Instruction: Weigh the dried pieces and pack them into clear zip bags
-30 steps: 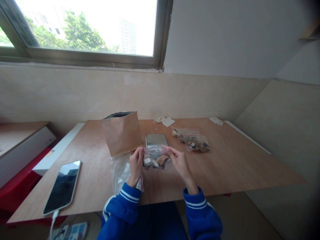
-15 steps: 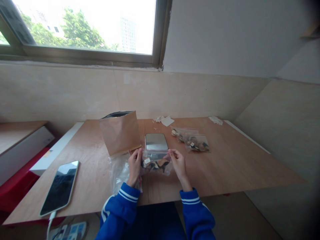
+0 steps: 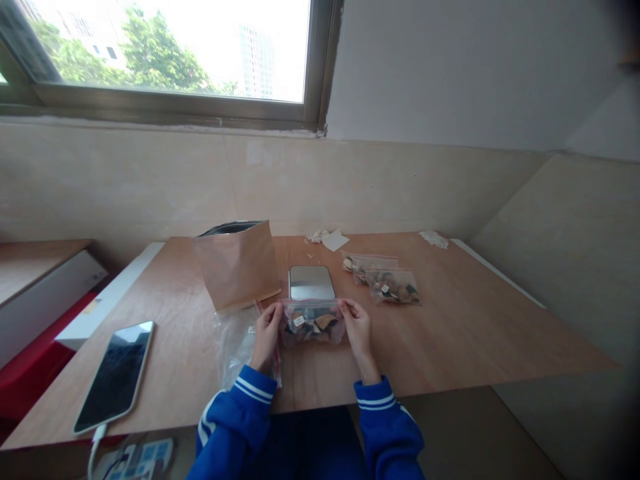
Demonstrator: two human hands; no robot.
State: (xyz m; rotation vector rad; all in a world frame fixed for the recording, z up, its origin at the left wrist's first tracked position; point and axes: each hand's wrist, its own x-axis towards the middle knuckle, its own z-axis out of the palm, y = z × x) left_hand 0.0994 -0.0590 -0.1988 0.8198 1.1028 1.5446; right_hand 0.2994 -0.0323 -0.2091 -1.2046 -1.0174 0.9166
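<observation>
Between my two hands a clear zip bag [image 3: 314, 325] is stretched by its top corners, with dark and tan dried pieces and a small white label in it. My left hand [image 3: 267, 333] pinches the left end of its zip strip. At the other end, the fingers of my right hand [image 3: 357, 328] are closed on the right corner. Just beyond the bag lies a flat silver scale [image 3: 311, 283]. Empty-looking clear plastic bags [image 3: 233, 347] with red zip strips lie beside and partly beneath my left wrist.
An open brown paper pouch [image 3: 239, 263] stands at the back left. Two filled zip bags [image 3: 395, 287] lie overlapping to the right of the scale. White paper scraps [image 3: 334, 240] rest near the wall. A charging tablet [image 3: 116, 377] occupies the left table edge.
The dried pieces have spread more across the bag, and its label has shifted slightly right. Both hands still grip the top corners. The view has moved a little.
</observation>
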